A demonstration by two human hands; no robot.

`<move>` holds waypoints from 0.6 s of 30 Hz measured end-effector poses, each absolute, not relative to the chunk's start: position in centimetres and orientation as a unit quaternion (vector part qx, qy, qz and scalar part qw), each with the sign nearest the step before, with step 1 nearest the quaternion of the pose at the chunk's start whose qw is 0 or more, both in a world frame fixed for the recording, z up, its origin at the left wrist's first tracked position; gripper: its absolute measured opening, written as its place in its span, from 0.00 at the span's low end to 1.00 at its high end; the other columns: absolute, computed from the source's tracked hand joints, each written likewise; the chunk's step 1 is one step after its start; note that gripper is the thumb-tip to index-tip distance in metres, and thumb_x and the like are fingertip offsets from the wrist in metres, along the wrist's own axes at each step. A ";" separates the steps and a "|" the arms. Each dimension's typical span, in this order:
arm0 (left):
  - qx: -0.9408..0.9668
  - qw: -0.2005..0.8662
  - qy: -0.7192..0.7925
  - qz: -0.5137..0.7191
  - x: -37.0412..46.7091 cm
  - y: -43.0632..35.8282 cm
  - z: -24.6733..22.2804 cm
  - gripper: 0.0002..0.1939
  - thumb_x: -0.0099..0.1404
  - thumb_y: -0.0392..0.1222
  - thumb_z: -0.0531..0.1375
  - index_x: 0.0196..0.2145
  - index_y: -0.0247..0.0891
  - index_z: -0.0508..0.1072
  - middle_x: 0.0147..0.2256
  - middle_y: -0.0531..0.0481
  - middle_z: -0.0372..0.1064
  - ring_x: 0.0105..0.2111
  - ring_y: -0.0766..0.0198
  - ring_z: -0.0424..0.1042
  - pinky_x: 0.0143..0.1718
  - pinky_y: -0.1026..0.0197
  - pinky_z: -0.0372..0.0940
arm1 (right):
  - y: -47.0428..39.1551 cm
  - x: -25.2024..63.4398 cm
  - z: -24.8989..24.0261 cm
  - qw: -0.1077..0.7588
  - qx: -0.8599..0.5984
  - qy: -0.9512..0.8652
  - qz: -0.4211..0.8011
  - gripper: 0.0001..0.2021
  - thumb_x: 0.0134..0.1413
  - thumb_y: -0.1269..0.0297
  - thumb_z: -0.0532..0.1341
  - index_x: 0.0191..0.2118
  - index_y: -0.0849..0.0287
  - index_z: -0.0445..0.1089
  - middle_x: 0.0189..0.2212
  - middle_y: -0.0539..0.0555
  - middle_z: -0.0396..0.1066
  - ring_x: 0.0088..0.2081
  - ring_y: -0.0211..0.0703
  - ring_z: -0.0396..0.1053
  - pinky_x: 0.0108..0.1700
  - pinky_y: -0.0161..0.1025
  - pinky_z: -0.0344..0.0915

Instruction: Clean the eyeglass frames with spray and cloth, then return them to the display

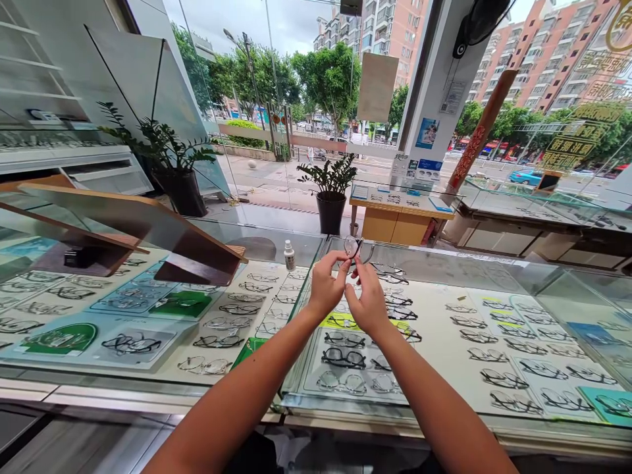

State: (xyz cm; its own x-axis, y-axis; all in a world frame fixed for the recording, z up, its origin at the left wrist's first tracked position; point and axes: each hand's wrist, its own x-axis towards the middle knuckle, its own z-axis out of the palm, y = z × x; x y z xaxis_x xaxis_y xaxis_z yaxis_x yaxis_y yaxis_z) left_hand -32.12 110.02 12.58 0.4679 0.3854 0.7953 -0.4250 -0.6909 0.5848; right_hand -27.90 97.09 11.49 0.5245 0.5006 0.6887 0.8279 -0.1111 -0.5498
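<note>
Both my hands meet in the middle of the view, above the glass display case (434,408). Between them they hold a pair of eyeglasses (351,246), raised over the counter with one lens facing up. My left hand (326,282) pinches the glasses with thumb and forefinger. My right hand (368,297) grips them from the other side, its fingertips close to those of the left. A dark temple arm sticks out to the right. A small white bottle (289,255) stands on the glass to the left of my hands.
Under the glass lie rows of eyeglasses (343,358), with more in the left case (230,322). Wooden-edged mirrors or stands (197,243) rest on the left counter. Beyond are potted plants (330,214), a small wooden display table (395,227) and glass doors facing the street.
</note>
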 end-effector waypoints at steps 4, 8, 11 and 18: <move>0.766 0.377 -0.024 0.521 -32.1 109.8 12.4 0.06 0.75 0.42 0.59 0.41 0.42 0.75 0.43 0.47 0.79 0.46 0.58 0.77 0.51 0.53 0.69 | 97.1 -27.4 11.2 0.505 -0.728 -0.428 -0.177 0.36 0.64 0.68 0.56 0.76 0.56 0.51 0.51 0.61 0.71 0.50 0.55 0.69 0.57 0.56 0.70; 0.789 0.363 -0.029 0.494 -32.1 109.7 12.4 0.06 0.75 0.42 0.58 0.40 0.41 0.74 0.43 0.46 0.78 0.46 0.57 0.77 0.52 0.53 0.69 | 96.5 -25.8 11.5 0.522 -0.737 -0.373 -0.211 0.36 0.64 0.67 0.56 0.76 0.55 0.51 0.65 0.65 0.65 0.58 0.56 0.68 0.61 0.58 0.69; 0.814 0.364 -0.034 0.453 -32.1 109.7 12.6 0.06 0.75 0.42 0.58 0.40 0.41 0.73 0.41 0.47 0.78 0.44 0.57 0.76 0.49 0.54 0.69 | 95.7 -24.4 12.0 0.526 -0.742 -0.338 -0.244 0.34 0.65 0.64 0.56 0.75 0.55 0.53 0.69 0.66 0.60 0.64 0.60 0.66 0.60 0.60 0.69; 0.805 0.431 -0.029 0.406 -32.1 110.0 12.6 0.08 0.75 0.45 0.58 0.40 0.41 0.74 0.42 0.47 0.77 0.45 0.56 0.76 0.49 0.55 0.69 | 95.0 -23.9 12.7 0.530 -0.729 -0.349 -0.258 0.28 0.66 0.62 0.57 0.70 0.57 0.62 0.64 0.66 0.66 0.60 0.58 0.69 0.59 0.58 0.70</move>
State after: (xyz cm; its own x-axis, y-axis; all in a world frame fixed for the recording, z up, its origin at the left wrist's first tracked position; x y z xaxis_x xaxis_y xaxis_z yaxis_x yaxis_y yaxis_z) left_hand -32.10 109.99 12.63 0.6681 0.3035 0.6794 -0.3966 -0.6273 0.6702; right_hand -23.89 95.02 12.71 0.6236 0.2345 0.7457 0.7817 -0.1946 -0.5925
